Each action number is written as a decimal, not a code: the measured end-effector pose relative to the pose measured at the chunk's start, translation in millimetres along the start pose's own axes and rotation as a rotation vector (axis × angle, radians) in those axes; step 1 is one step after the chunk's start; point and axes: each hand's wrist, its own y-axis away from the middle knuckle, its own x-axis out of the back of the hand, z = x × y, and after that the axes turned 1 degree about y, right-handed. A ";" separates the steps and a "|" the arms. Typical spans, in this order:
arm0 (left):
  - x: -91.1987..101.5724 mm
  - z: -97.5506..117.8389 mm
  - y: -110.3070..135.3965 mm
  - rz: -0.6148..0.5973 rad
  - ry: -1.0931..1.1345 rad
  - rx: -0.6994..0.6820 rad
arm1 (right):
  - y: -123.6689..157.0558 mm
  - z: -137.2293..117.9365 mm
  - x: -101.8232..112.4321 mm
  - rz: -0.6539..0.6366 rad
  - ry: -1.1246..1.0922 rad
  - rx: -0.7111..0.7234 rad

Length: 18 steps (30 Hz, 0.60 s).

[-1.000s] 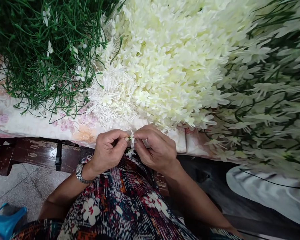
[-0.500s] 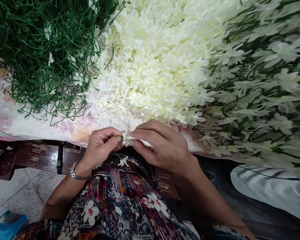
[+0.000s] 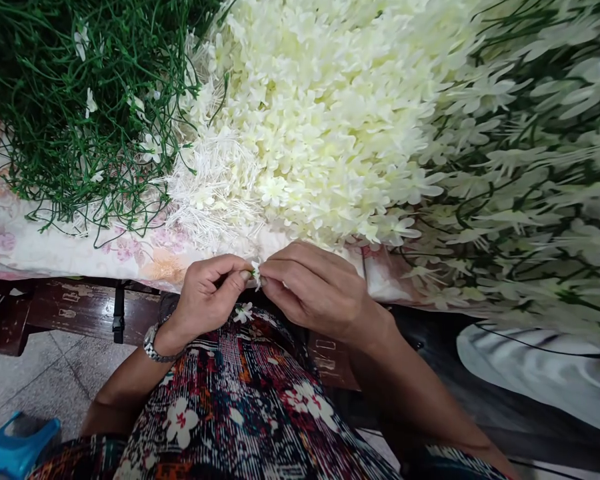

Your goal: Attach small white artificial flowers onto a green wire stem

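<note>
My left hand (image 3: 210, 293) pinches a green stem end between thumb and forefinger. On its tip sits a small white artificial flower (image 3: 256, 273), which the fingertips of my right hand (image 3: 320, 290) grip from the other side. Both hands meet in front of my lap, just off the cloth edge. A loose white flower (image 3: 243, 312) lies on the patterned clothing beneath them. Beyond my hands are a heap of pale white petals (image 3: 330, 120), a pile of thin white stamens (image 3: 213, 193) and a tangle of green stems (image 3: 100, 127).
A flowered cloth (image 3: 80, 250) covers the table. Stems with white flowers (image 3: 520, 193) are heaped at the right. Below the table's edge are dark brown wood (image 3: 87, 308) with a black strap (image 3: 119, 313), and a blue plastic object (image 3: 23, 447) on the floor at lower left.
My hands have stayed together, with the fingertips shifting slightly to the right and the flower now seen edge-on between them. The whole view has moved a little.
</note>
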 end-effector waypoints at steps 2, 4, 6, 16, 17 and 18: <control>-1.4 1.4 -0.4 0.008 -0.023 -0.021 | 0.5 0.2 -2.5 0.018 -0.008 -0.004; -2.0 2.0 -0.7 -0.003 -0.049 -0.040 | 1.2 0.4 -5.0 0.029 -0.021 -0.007; -1.9 1.9 -0.9 -0.015 -0.077 -0.057 | 2.4 0.4 -7.3 0.030 -0.039 -0.019; 0.0 2.6 -0.7 -0.036 -0.081 0.013 | 1.4 -0.2 -7.4 -0.022 -0.124 -0.084; 1.2 3.4 0.1 -0.041 -0.023 0.042 | -0.6 -0.5 -4.0 -0.031 -0.154 -0.093; 2.9 4.2 0.8 -0.046 0.064 0.063 | -2.7 -0.6 0.6 -0.033 -0.178 -0.100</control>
